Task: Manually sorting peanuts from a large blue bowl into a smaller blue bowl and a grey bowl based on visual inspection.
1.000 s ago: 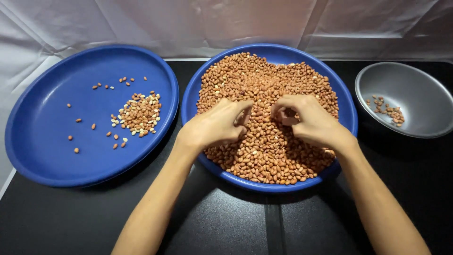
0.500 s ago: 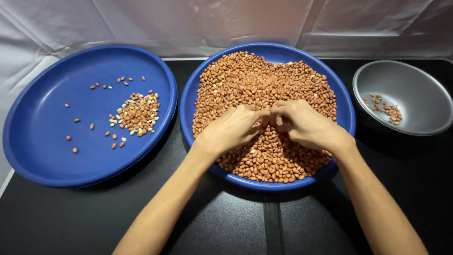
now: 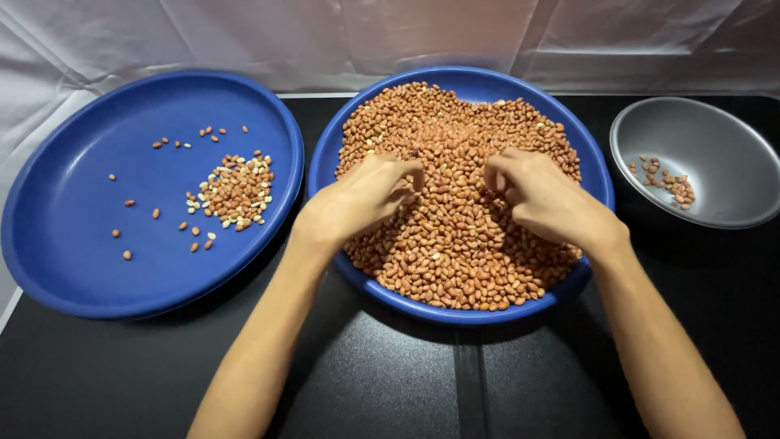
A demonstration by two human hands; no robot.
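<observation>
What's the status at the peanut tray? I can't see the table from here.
Left hand and right hand both curled, resting in the peanuts. Middle blue tray heaped full. Nothing in the way.

Two blue trays: left tray (image 3: 65, 244), middle tray (image 3: 487, 81). One grey metal bowl (image 3: 715, 138). Two hands: left hand (image 3: 361, 199), right hand (image 3: 544, 195). Peanuts (image 3: 455, 244) too numerous to count.
</observation>
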